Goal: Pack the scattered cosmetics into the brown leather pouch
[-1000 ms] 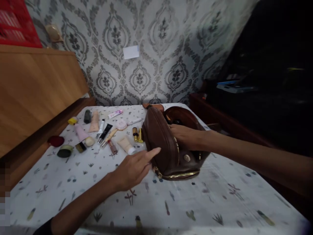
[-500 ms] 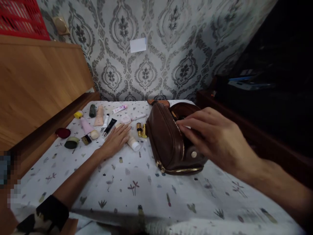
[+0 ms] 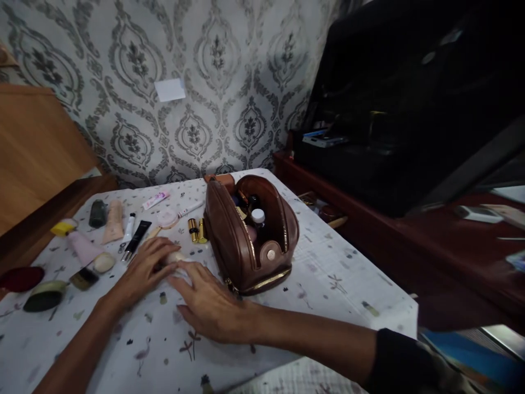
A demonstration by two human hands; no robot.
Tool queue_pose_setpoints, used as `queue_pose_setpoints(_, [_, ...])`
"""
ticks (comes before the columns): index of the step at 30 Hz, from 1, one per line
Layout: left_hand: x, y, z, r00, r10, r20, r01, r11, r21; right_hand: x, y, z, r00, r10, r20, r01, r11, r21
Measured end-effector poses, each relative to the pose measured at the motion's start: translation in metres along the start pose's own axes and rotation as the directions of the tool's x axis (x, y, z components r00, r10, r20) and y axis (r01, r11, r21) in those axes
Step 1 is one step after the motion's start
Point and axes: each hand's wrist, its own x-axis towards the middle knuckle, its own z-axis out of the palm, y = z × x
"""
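My left hand (image 3: 150, 264) rests low over the cloth, its fingers curled on a pale tube (image 3: 175, 256) that is mostly hidden. Close by, my right hand (image 3: 217, 306) has its fingers stretched toward the tube's end, thumb apart; whether they touch it I cannot tell. To the right stands a brown leather cosmetic bag (image 3: 227, 235), unzipped. Inside it show a white-capped bottle (image 3: 258, 216) and other small items. Two gold-and-black lipsticks (image 3: 197, 230) lie against the bag's left side. A black tube (image 3: 138, 238) lies just beyond my left hand.
Several cosmetics spread leftward, among them a beige tube (image 3: 114, 220), a dark green bottle (image 3: 97, 213), a pink tube (image 3: 84, 246) and a round green case (image 3: 45, 296). A pink-and-white tube (image 3: 156, 200) lies farther back. A dark red ledge (image 3: 353, 246) borders the patterned cloth (image 3: 328, 306).
My right hand has left the bag's opening and come down beside my left hand. The bag's interior is now in sight. The view has turned to the right.
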Motion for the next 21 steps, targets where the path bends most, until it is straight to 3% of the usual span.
queue_pose_setpoints(6, [-0.002,-0.008,0.002,0.999,0.027,-0.034,-0.025,0.998,0.058,-0.003,0.008,0.020,0.991,0.134,0.020,-0.135,0.970,0.203])
queue_pose_setpoints(14, [-0.005,0.001,0.004,0.983,0.128,-0.128,-0.106,0.980,0.167,-0.008,0.014,0.021,0.958,0.280,0.056,-0.281,0.888,0.363])
queue_pose_setpoints(18, [-0.006,0.012,0.006,0.965,0.171,-0.200,-0.119,0.961,0.250,-0.009,0.015,0.021,0.958,0.285,0.037,-0.279,0.891,0.358])
queue_pose_setpoints(21, [-0.008,0.017,0.006,0.961,0.227,-0.156,-0.184,0.951,0.249,-0.010,0.015,0.020,0.969,0.247,-0.002,-0.233,0.919,0.317])
